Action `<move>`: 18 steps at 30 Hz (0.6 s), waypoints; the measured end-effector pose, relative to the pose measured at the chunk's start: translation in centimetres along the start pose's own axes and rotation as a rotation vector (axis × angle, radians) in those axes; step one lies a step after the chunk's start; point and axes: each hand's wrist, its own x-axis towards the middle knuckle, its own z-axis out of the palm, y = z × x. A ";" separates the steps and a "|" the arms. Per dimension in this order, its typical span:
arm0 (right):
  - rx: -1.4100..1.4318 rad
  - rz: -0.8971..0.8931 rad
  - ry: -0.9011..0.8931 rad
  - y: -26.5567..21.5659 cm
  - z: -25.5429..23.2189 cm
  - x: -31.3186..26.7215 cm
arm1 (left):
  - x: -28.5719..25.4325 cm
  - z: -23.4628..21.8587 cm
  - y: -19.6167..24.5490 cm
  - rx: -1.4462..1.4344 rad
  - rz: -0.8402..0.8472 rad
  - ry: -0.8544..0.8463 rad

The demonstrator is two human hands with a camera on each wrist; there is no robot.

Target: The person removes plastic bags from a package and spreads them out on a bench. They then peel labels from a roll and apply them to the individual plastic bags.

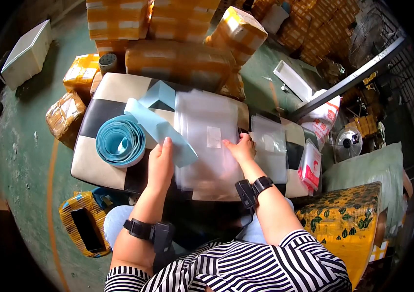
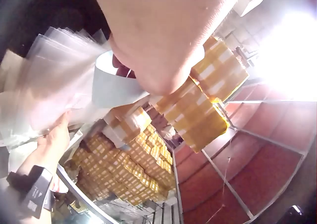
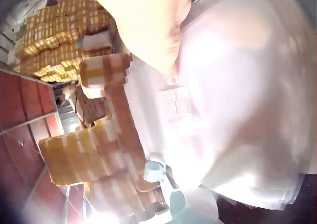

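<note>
A stack of clear plastic bags (image 1: 197,117) with a small white label (image 1: 213,137) lies on the black-and-cream padded surface (image 1: 102,100). The left hand (image 1: 161,163) pinches a light blue strip (image 1: 156,124) that runs from a blue roll (image 1: 120,141) and overlaps the stack's left edge. In the left wrist view the strip (image 2: 114,87) curves beside that hand. At the stack's right side is the right hand (image 1: 242,149), thumb on the top bag near the label and fingers bent at the edge; the right wrist view shows its fingertip beside the label (image 3: 176,104).
More clear bags (image 1: 269,146) and a red-and-white packet (image 1: 310,165) lie at the right. Taped cartons (image 1: 177,61) stand behind the padded surface. A metal bar (image 1: 353,78) slants at the right; a phone (image 1: 86,228) lies on a yellow bundle, lower left.
</note>
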 end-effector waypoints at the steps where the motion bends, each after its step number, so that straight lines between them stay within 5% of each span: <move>1: 0.057 0.006 -0.042 0.5 0.1 0.4 | 0.0 0.1 -0.1 -0.001 -0.012 -0.007; 6: 0.317 -0.084 -0.100 1.1 0.2 1.4 | 0.0 0.0 -0.3 -0.052 -0.008 -0.019; 7: 0.177 -0.178 -0.075 0.8 -0.9 1.1 | 0.0 -0.2 -0.2 -0.051 -0.004 -0.016; 10: 0.169 -0.666 0.372 1.8 -2.1 1.9 | 0.0 -0.2 0.1 -0.032 -0.019 0.007; 12: 0.420 -0.596 0.393 2.5 -3.6 3.0 | -0.1 -0.1 0.2 -0.007 -0.031 0.014; 13: 0.845 -0.179 0.017 3.1 -5.1 3.5 | -0.1 0.0 0.1 -0.008 -0.039 0.008; 15: 1.166 -0.076 0.017 6.1 -7.1 5.8 | -0.3 0.2 0.3 -0.023 -0.040 0.014; 18: 1.051 0.083 0.006 11.5 -9.7 8.2 | -0.4 0.6 0.7 -0.019 -0.056 0.031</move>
